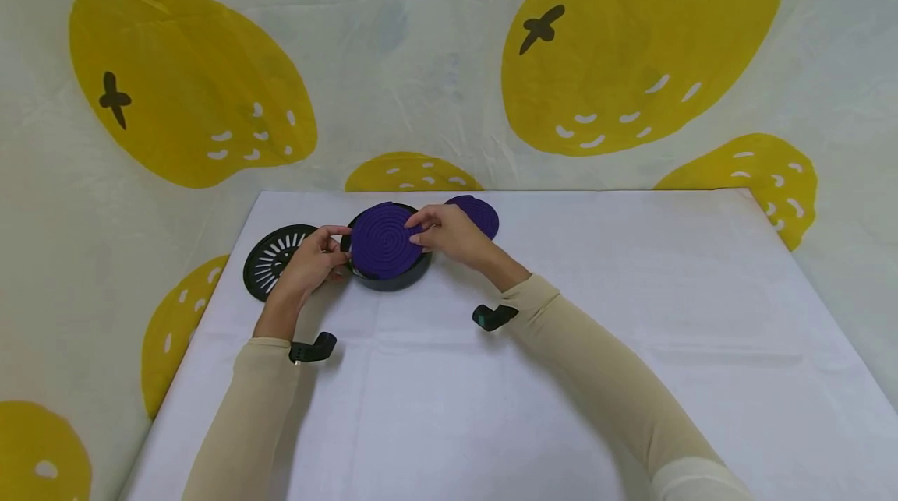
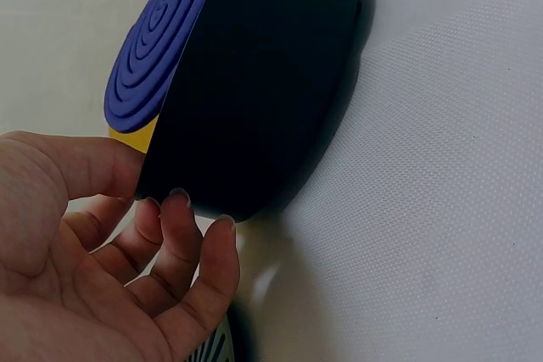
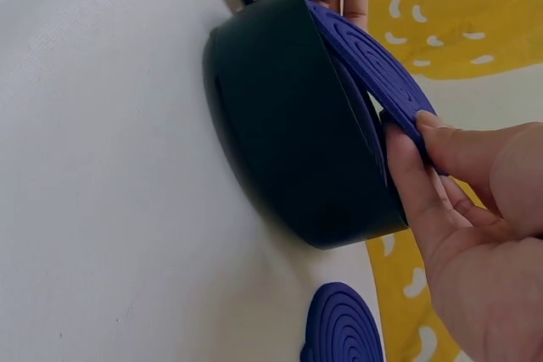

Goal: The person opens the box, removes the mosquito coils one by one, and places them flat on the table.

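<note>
A purple mosquito coil, wound in a flat spiral, lies tilted over the mouth of a round black tin. My right hand pinches the coil's right edge between thumb and fingers. On the tin's left side, my left hand holds the rim with thumb and fingertips. In the right wrist view the coil stands raised on the right hand's side, with a gap above the tin. More purple shows inside the rim there; the rest of the interior is hidden.
A black slotted lid lies left of the tin, partly behind the left hand. Another purple coil rests on the white table behind the right hand. A cloth with yellow fruit shapes hangs at the table's back edge.
</note>
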Available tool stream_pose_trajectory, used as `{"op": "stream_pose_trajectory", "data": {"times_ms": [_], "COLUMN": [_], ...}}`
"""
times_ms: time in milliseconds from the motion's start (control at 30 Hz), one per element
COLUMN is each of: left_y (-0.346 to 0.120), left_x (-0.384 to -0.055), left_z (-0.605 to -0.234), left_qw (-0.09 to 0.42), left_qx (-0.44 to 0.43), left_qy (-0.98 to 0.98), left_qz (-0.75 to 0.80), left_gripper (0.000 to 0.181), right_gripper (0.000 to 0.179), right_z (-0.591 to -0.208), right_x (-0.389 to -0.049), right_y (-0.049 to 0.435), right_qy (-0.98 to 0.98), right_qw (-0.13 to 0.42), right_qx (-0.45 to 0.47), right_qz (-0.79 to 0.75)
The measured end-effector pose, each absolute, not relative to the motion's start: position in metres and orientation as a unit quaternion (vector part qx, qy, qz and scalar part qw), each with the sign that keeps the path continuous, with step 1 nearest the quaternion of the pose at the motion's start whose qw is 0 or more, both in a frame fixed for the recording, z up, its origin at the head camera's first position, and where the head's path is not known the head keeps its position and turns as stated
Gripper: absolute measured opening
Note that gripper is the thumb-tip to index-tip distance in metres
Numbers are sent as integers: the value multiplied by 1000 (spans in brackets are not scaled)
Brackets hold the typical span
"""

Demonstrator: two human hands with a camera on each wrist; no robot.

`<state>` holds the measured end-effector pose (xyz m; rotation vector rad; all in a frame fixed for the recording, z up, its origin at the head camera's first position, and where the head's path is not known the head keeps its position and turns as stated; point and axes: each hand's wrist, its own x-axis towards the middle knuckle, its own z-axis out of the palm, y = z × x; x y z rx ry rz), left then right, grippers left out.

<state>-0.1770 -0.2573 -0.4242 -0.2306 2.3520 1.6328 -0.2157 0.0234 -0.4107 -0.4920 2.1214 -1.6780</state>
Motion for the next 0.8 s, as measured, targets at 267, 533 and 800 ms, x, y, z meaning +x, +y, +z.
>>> {"op": "stream_pose_trajectory", "data": {"times_ms": [267,533,800], "left_y": [-258,-259,-262], "left_x": [-178,-178,-179], "left_z": [-426,-424,-424], "left_qw": [132,134,147], "left_qx": [-79,-73,-68], "left_qy": [812,813,814], "left_qz": [563,562,558], "left_gripper": [50,51,53], "right_gripper": [23,24,25], "right_z": [-410,-408,-407], "right_x": [-216,-216,-218], "right_y": [33,48,67], "right_qy": [738,745,748], "right_qw": [189,188,190], "right_qx": [-170,-165,-170], "right_qz": [-625,-619,-613]}}
